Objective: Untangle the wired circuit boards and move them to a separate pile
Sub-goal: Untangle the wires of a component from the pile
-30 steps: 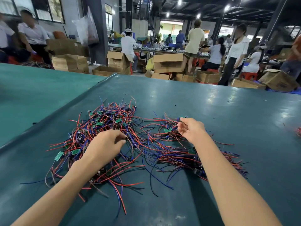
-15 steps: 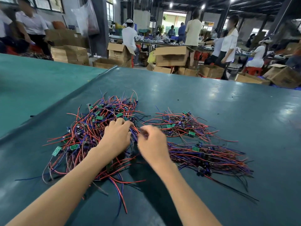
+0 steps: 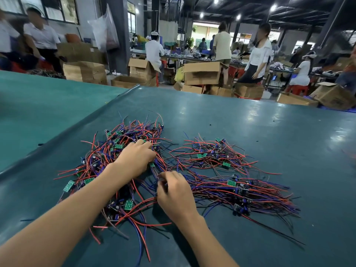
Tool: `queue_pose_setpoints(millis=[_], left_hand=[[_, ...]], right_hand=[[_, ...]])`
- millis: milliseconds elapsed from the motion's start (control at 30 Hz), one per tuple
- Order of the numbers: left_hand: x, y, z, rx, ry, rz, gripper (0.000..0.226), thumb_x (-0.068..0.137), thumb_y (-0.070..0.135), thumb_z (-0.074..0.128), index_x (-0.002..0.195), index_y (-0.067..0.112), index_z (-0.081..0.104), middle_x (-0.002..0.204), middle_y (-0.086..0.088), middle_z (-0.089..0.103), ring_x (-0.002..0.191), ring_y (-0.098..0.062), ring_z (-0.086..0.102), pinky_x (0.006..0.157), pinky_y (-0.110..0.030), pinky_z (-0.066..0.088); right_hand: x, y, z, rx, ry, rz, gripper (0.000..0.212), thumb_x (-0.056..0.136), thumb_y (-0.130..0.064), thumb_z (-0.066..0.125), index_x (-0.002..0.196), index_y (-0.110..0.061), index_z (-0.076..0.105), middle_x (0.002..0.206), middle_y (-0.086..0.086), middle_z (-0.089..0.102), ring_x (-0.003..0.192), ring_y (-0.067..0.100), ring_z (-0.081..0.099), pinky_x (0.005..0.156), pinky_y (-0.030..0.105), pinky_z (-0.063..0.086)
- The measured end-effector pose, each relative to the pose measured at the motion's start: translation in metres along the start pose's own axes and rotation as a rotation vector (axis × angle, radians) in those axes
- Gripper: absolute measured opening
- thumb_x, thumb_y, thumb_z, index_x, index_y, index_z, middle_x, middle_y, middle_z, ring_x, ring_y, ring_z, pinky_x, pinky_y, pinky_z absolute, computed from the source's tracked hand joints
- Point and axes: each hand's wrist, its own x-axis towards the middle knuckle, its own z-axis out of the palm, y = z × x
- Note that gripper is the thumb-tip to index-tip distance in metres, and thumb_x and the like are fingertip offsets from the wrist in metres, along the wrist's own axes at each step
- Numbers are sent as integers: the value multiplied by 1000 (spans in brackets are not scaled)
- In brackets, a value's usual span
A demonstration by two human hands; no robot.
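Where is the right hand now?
Head view, lower centre: the right hand grips strands of the tangled red and blue wire pile, just below the left hand.

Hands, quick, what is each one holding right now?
Left hand: fingers curled into the tangled pile; grip cannot be told.
Right hand: closed, pinching wires at the pile's edge.

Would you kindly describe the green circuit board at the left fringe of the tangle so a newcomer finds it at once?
On the dark green table, find the tangled pile under the left hand. Follow its near-left edge outwards to the green circuit board. Unlike its neighbours, it lies outermost, mostly on bare table rather than buried among wires.
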Motion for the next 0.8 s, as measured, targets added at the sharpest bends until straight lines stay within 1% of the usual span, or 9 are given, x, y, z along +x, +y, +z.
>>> queue_pose_setpoints(millis=[167,267,333,433,533,567,633,700,800], left_hand=[[1,-20,-26,78,32,216,24,94,24,56,112,36,68,118,16,66,117,-12,54,94,-33,36],[-2,-26,-34,-34,19,329,26,96,27,60,118,39,64,113,20,68,114,-8,53,95,-31,34],[-7,-27,-38,-210,54,365,29,95,23,66,121,37,68,107,15,72,107,-12,58,97,-34,39],[-13,-28,-47,-540,295,376,24,86,8,78,108,18,79,94,4,76,89,-15,68,87,-31,52],[-19,-23,-61,-776,542,230,23,82,8,82,104,12,79,88,2,77,77,-4,67,79,-17,52],[-22,-21,-67,-929,544,140,22,82,9,81,104,14,79,83,0,77,73,-5,66,76,-18,54],[-27,-15,-80,-1308,417,3,17,82,14,78,100,16,77,74,-4,74,64,-11,66,67,-27,59],[-35,-7,-87,-1613,244,-43,16,82,19,74,94,8,76,74,-8,71,61,-14,64,57,-31,60],[-45,11,-86,-1905,111,-97,14,84,22,71,86,9,76,78,-8,68,59,-11,62,51,-25,55]], right_hand=[[1,2,-1,25,87,37,19,92,-10,62,107,-5,71,97,8,68,91,25,60,81,34,51],[1,5,0,44,95,60,17,92,-10,63,107,-7,71,97,5,68,91,21,61,80,30,51],[1,4,-1,79,146,49,19,92,-8,62,110,-7,70,98,3,67,92,19,61,82,29,51],[1,0,-4,193,249,88,29,98,-15,57,126,-11,61,102,-5,63,90,10,58,83,24,49],[1,1,-8,385,313,247,37,103,-37,45,137,-25,49,105,-8,61,81,7,58,70,14,44],[2,2,-8,432,332,288,37,102,-38,44,137,-27,49,104,-5,63,78,7,58,68,12,43],[3,4,-8,499,344,339,31,102,-33,45,133,-28,51,100,-7,67,81,6,63,71,11,45],[3,2,-8,548,341,347,28,102,-27,48,129,-30,53,92,-7,67,77,11,64,70,19,50],[4,-5,-10,646,363,377,37,98,-23,54,132,-35,48,88,-1,67,70,18,64,68,34,55]])
